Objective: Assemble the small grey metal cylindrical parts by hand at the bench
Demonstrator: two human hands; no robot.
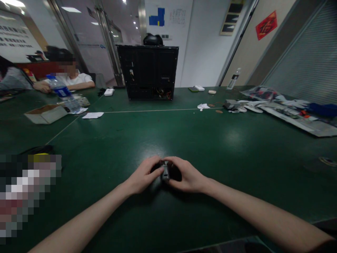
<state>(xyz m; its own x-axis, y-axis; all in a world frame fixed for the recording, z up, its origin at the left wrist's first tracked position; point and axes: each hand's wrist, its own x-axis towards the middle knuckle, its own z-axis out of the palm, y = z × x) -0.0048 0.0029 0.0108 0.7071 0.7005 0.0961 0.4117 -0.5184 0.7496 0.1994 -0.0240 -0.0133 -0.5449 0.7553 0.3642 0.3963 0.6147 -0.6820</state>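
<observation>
A small dark grey block-shaped object (165, 173) with a black slot in its face is held close above or on the green table, near the middle of the view. From the left, my left hand (143, 174) closes on it, the thumb pressed against its side. My right hand (190, 176) curves around the opposite side, thumb and fingertips touching its near and far ends. Fingers hide part of the object, so its exact kind cannot be made out.
A black open-backed casing (151, 72) stands at the far side of the green table (126, 140). To the left are a cardboard box (47, 114) and a water bottle (63, 93), with a person seated behind. Cluttered parts lie on a white panel (295, 116) at right.
</observation>
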